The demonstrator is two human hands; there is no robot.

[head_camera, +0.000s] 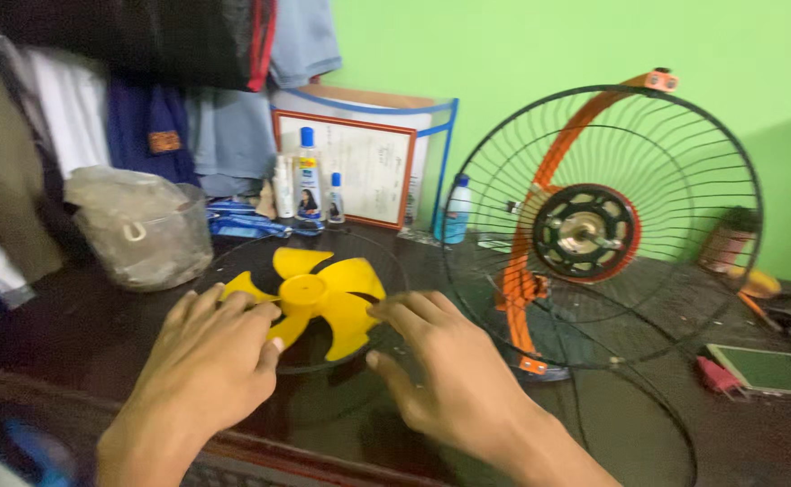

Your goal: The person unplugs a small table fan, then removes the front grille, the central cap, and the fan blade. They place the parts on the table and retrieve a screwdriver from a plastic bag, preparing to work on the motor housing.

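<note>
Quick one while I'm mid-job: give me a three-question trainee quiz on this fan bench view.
1. True or false: the yellow fan blade is mounted on the motor hub of the upright wire guard.
2. Which hand touches the blade's left side? A) left hand B) right hand C) neither
3. Fill in: the tall bottle with the blue cap stands in front of a ______ document.

Key
1. False: the blade lies on a round guard flat on the dark table, apart from the hub.
2. A. The left hand's fingertips rest on it; the right hand is at the blade's right edge.
3. Framed.
</note>
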